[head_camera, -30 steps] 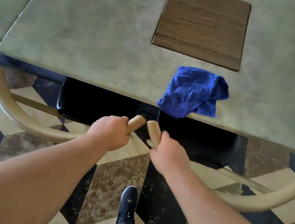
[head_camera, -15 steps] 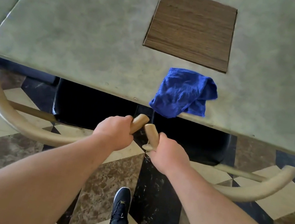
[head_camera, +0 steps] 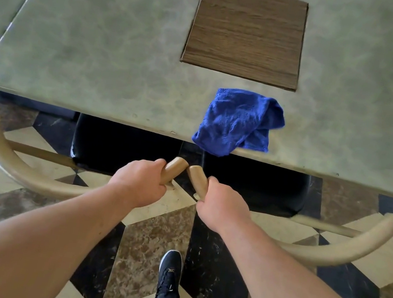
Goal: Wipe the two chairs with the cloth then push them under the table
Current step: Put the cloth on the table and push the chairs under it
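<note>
A: Head view, grip status?
B: Fingers curled: left hand (head_camera: 138, 186) round left chair (head_camera: 17, 172) rail end, right hand (head_camera: 222, 207) round right chair (head_camera: 355, 251) rail end. Seats apparently partly under table (head_camera: 102, 55); cloth (head_camera: 239, 122) overhangs its near edge.

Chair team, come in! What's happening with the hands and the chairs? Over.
Left hand grips left chair, right hand grips right chair, at rail ends. Both partly under table. Blue cloth on table edge, corner overhanging. No blocker visible.

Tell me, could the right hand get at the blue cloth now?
Probably yes: the cloth lies on the table edge just beyond the right hand, nothing between, though that hand grips a chair arm.
</note>
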A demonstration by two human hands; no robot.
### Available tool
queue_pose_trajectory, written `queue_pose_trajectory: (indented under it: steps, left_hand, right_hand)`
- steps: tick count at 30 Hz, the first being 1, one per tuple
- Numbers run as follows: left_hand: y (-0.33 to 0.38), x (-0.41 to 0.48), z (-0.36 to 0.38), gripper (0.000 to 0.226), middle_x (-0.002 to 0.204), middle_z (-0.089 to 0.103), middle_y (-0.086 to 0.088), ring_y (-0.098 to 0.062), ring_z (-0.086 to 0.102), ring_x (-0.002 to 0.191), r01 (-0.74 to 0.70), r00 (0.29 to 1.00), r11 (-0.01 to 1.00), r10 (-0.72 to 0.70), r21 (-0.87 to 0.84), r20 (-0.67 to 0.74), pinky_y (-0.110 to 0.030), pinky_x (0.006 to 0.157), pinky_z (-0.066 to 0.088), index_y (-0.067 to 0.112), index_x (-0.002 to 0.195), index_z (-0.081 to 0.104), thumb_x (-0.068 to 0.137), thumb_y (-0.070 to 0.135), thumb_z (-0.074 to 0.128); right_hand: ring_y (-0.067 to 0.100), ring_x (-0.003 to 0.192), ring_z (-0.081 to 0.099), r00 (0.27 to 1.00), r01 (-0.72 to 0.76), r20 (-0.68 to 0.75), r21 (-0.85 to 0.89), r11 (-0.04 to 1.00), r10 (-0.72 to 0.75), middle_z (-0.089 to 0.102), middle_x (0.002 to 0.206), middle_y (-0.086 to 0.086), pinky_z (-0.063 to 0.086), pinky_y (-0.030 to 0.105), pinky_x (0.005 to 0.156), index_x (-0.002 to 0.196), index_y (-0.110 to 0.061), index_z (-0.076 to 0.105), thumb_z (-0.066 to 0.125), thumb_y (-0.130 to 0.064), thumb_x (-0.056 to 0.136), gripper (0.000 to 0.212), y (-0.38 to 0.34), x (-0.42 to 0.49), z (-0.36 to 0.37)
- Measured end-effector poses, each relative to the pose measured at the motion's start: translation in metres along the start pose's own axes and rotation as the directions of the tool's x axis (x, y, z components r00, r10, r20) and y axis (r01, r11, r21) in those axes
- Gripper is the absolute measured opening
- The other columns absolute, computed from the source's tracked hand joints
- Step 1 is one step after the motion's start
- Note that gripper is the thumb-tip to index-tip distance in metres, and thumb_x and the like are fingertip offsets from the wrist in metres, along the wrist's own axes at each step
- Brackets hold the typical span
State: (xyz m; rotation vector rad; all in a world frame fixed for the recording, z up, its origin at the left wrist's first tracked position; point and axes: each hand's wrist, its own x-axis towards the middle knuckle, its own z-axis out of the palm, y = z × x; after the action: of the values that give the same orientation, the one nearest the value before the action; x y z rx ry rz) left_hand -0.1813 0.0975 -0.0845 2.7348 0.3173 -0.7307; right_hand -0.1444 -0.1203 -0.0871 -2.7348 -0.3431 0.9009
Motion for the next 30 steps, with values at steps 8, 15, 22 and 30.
queue_pose_trajectory:
  steps: [8,15,22,30]
  left_hand:
    - [0.0,-0.006,0.0,0.023,0.083,0.06,0.007,-0.014,0.061,0.069,-0.004,1.0,1.0,0.004,0.025,0.024,-0.031,0.054,0.047,0.031,0.107,0.05,0.09,0.034,0.066]
    - [0.009,-0.01,0.01,0.023,0.081,0.061,0.006,-0.015,0.061,0.067,0.019,0.999,0.998,-0.021,0.056,0.034,-0.031,0.051,0.045,0.029,0.105,0.048,0.091,0.035,0.065]
    - [0.019,-0.019,-0.004,0.051,0.087,0.057,0.01,-0.012,0.06,0.069,0.018,0.998,0.979,-0.029,0.203,0.047,-0.031,0.056,0.049,0.026,0.119,0.045,0.09,0.061,0.07]
    - [0.071,-0.049,-0.083,0.073,0.131,0.068,0.012,-0.017,0.061,0.124,-0.326,0.935,0.901,0.351,0.285,-0.042,-0.038,0.097,0.053,0.035,0.144,0.053,0.089,0.078,0.03]
  right_hand:
    - [0.019,0.075,0.066,1.0,-0.002,-0.004,0.013,1.0,0.002,0.057,0.083,-0.011,0.056,0.038,0.066,0.108,-0.03,0.046,0.071,-0.04,0.09,0.032,0.005,-0.003,0.002]
    - [0.021,0.078,0.068,1.0,-0.015,-0.007,-0.024,1.0,0.015,0.061,0.089,-0.008,0.057,0.038,0.068,0.115,-0.028,0.048,0.072,-0.043,0.092,0.036,0.008,-0.013,0.002]
    - [0.021,0.079,0.065,0.997,-0.042,0.059,-0.071,0.997,0.046,0.063,0.093,-0.005,0.051,0.037,0.063,0.125,-0.025,0.044,0.066,-0.057,0.095,0.05,0.002,-0.026,-0.016]
    - [0.031,0.141,0.044,0.988,0.064,-0.134,-0.135,0.989,-0.082,0.053,0.149,0.003,0.04,0.053,0.113,0.156,-0.026,0.039,0.007,-0.095,0.085,0.104,0.014,-0.083,-0.112]
